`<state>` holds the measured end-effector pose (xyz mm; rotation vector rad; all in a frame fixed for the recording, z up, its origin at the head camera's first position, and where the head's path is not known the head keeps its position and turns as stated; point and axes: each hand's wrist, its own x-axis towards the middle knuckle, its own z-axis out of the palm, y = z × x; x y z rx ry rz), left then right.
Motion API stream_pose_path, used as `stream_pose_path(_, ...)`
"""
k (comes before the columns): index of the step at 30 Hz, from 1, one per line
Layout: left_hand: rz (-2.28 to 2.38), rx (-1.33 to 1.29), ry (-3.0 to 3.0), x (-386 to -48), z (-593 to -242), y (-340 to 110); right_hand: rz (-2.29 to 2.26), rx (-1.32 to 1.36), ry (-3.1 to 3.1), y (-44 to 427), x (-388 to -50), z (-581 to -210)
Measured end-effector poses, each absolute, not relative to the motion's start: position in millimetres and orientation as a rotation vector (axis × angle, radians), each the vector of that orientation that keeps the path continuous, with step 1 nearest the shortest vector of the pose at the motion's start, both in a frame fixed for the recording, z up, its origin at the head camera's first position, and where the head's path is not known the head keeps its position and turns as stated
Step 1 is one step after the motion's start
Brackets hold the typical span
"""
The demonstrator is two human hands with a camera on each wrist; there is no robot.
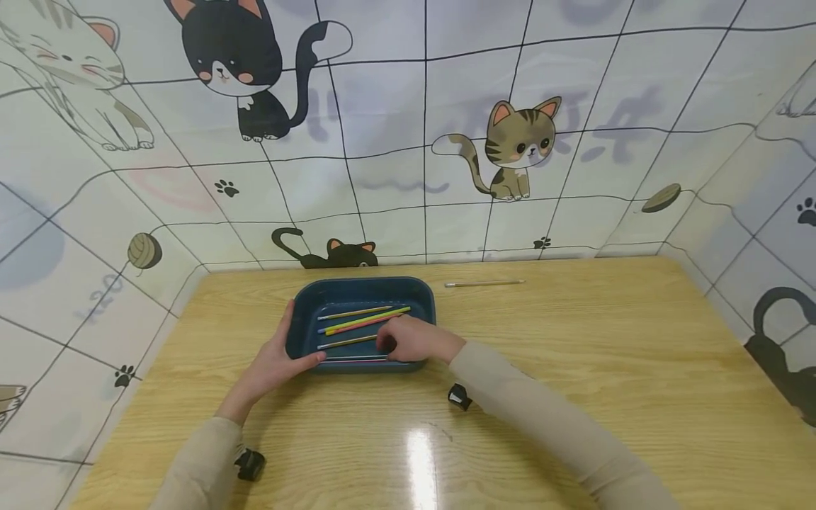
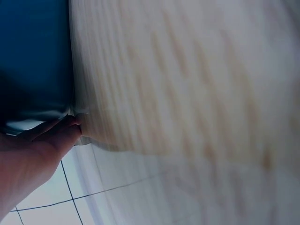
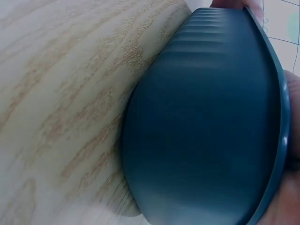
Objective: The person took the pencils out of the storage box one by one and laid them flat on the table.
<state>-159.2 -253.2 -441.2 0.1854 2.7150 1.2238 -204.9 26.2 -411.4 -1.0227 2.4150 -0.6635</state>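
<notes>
A dark blue tray [image 1: 366, 367] with raised walls sits on the wooden table, and several pencils lie in it. My left hand [image 1: 277, 365] holds the tray's near left corner, its fingers along the left wall and its thumb at the front rim. In the left wrist view, the left hand [image 2: 42, 147] is against the tray's wall. Inside the tray at the right, my right hand [image 1: 411, 338] has bent fingers beside a gold pencil [image 1: 347, 342]. Whether they pinch it is hidden. A yellow pencil [image 1: 366, 321] lies farther back. The right wrist view mainly shows the tray's outer wall [image 3: 201, 117].
Behind the tray to the right, a single pencil [image 1: 484, 283] lies on the wooden table [image 1: 574, 340]. A cloth backdrop [image 1: 395, 170] printed with cats and grid lines rises at the table's back edge and both sides.
</notes>
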Motion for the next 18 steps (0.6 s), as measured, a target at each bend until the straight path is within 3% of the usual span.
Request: stream_pose_path(18,1.205,0.2,2.718,-158.7,-438.4,-253.1,-0.661,-0.953,2.378,23.6,-207.4,-414.0)
